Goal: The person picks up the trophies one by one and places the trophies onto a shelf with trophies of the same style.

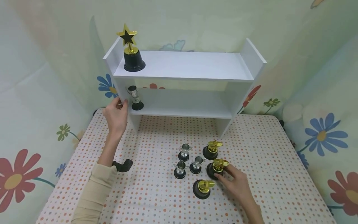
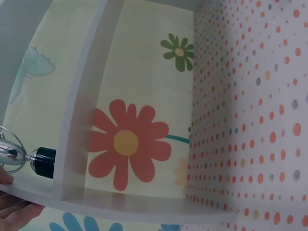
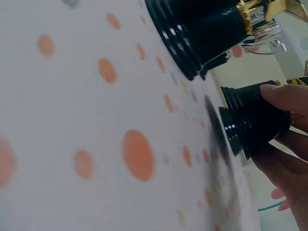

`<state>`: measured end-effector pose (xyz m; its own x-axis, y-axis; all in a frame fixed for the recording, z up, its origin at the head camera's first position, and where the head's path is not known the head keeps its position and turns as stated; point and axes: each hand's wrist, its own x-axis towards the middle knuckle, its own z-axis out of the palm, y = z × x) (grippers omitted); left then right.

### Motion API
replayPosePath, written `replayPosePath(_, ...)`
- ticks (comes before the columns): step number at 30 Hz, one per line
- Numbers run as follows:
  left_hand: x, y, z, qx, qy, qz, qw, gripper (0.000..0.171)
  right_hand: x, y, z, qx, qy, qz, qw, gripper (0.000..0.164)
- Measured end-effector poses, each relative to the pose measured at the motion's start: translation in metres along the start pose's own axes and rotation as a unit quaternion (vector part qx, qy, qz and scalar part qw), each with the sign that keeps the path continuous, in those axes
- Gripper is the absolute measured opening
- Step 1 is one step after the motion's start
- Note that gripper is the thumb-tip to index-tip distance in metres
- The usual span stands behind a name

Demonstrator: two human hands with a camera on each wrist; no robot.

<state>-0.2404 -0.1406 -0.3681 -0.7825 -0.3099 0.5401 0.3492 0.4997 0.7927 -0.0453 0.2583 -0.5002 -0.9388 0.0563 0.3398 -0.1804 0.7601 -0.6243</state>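
My left hand [image 1: 116, 115] grips the left side panel of a white shelf [image 1: 184, 102], thumb on one face and fingers on the other. Just inside that panel, a small silver trophy cup [image 1: 135, 97] stands on the middle board; its black base [image 2: 44, 162] also shows in the left wrist view. On the table, my right hand [image 1: 237, 183] holds a gold-topped trophy [image 1: 216, 169] by its black base [image 3: 264, 115], thumb and fingers around it. Whether that base is off the cloth I cannot tell. Similar gold-topped trophies stand behind [image 1: 210, 152] and in front [image 1: 201, 190].
Three small silver cups [image 1: 180, 170] stand left of the gold-topped trophies. A gold star trophy [image 1: 134, 61] is on the shelf's top board, far left. Dotted cloth [image 1: 156, 186] covers the table, and a flowered curtain [image 1: 209, 25] hangs behind.
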Motion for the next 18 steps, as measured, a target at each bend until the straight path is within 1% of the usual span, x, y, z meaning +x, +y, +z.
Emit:
replayPosePath(3, 0.0, -0.001, 0.0, 0.0, 0.0, -0.004, 1.0, 0.027, -0.002, -0.006, -0.009, -0.003, -0.004, 0.006, 1.0, 0.037)
replayPosePath(7, 0.001, -0.001, -0.002, 0.004, 0.003, -0.005, 1.0, 0.026, 0.003, -0.013, -0.02, -0.004, -0.014, 0.012, 1.0, 0.038)
replayPosePath(11, 0.002, -0.001, -0.003, 0.009, -0.003, -0.004, 0.9999, 0.026, 0.005, -0.019, -0.029, -0.004, -0.021, 0.018, 1.0, 0.037)
replayPosePath(14, 0.001, 0.0, -0.002, 0.012, -0.007, -0.009, 0.9999, 0.026, 0.006, -0.024, -0.035, -0.007, -0.021, 0.015, 1.0, 0.035)
replayPosePath(18, 0.002, 0.001, -0.001, 0.01, -0.008, -0.016, 0.9998, 0.025, 0.008, -0.033, -0.043, -0.016, -0.003, -0.016, 1.0, 0.034)
